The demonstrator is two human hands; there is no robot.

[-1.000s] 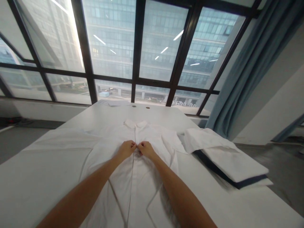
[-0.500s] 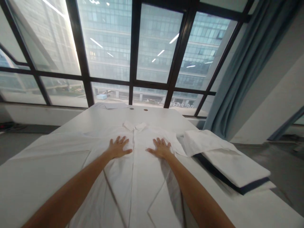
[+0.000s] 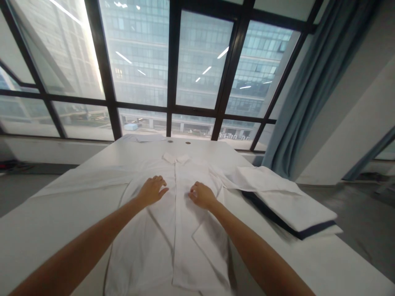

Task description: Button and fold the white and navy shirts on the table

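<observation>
A stack of folded garments [image 3: 293, 205] crowds the right edge of the white table [image 3: 46, 222], just beside the spread shirt [image 3: 173, 230]. Left of the shirt and beyond its collar, bare tabletop lies open toward the window frame [image 3: 168, 111].

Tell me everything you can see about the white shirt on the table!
The white shirt lies flat, front up, on the white table. It looks like thin woven cloth, lightly creased. Its collar points toward the window, a closed front strip runs down the middle, and one sleeve stretches out sideways. The left hand and right hand rest on its chest, either side of the strip.
</observation>
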